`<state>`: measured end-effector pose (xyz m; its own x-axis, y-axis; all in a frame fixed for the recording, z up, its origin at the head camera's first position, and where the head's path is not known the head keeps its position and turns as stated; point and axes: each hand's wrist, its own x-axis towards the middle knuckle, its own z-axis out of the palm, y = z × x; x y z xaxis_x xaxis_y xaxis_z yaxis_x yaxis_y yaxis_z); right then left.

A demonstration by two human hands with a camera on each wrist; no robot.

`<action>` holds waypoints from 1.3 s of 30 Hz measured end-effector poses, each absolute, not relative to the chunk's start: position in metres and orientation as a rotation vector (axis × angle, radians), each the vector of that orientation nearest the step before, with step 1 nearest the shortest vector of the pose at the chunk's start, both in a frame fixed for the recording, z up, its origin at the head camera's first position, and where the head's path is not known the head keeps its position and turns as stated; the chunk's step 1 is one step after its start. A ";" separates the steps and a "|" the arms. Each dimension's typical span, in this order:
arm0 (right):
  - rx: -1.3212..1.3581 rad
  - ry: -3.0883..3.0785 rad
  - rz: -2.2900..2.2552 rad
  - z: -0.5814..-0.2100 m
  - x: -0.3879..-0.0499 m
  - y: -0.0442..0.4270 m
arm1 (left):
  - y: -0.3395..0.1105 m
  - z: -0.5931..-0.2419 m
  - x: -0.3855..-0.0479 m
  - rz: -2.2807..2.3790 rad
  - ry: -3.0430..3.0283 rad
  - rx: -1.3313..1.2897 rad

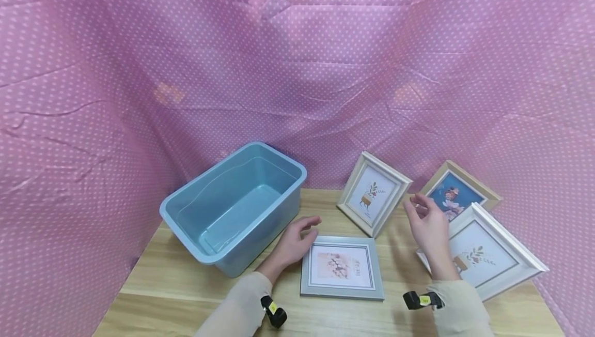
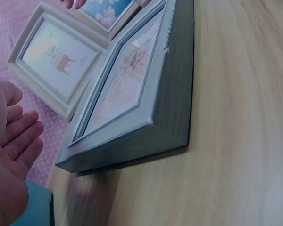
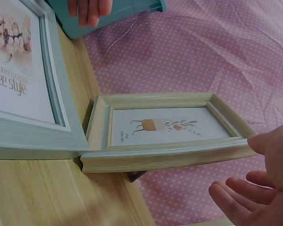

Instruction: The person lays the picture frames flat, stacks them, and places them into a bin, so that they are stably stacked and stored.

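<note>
A grey-blue frame (image 1: 341, 291) with a floral print lies flat on the wooden table. My left hand (image 1: 294, 244) hovers by its upper left corner, fingers relaxed; in the left wrist view the hand (image 2: 12, 141) shows holding nothing. My right hand (image 1: 429, 228) is raised between the cream frame (image 1: 373, 192), which stands tilted, and the frames on the right. In the right wrist view the hand (image 3: 259, 179) has spread fingers, its thumb at the edge of the cream frame (image 3: 170, 157); whether they touch I cannot tell.
A blue plastic bin (image 1: 288, 202) stands at the left. On the right, a white frame (image 1: 511, 244) leans in front of a wooden frame (image 1: 488, 189) with a blue picture. Pink dotted cloth (image 1: 297, 68) hangs behind and at both sides of the table (image 1: 162, 295).
</note>
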<state>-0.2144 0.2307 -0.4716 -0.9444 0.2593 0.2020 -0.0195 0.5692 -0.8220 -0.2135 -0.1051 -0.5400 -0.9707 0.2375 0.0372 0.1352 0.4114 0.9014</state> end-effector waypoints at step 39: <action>-0.286 -2.342 1.338 -0.485 -0.248 0.218 | -0.104 -0.539 -0.216 1.618 2.558 0.370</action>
<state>-0.2484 0.2181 -0.4850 -0.8881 0.3791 0.2599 -0.0314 0.5141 -0.8572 -0.2156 -0.1040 -0.5388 -0.9663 0.2522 0.0513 0.1544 0.4089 0.8994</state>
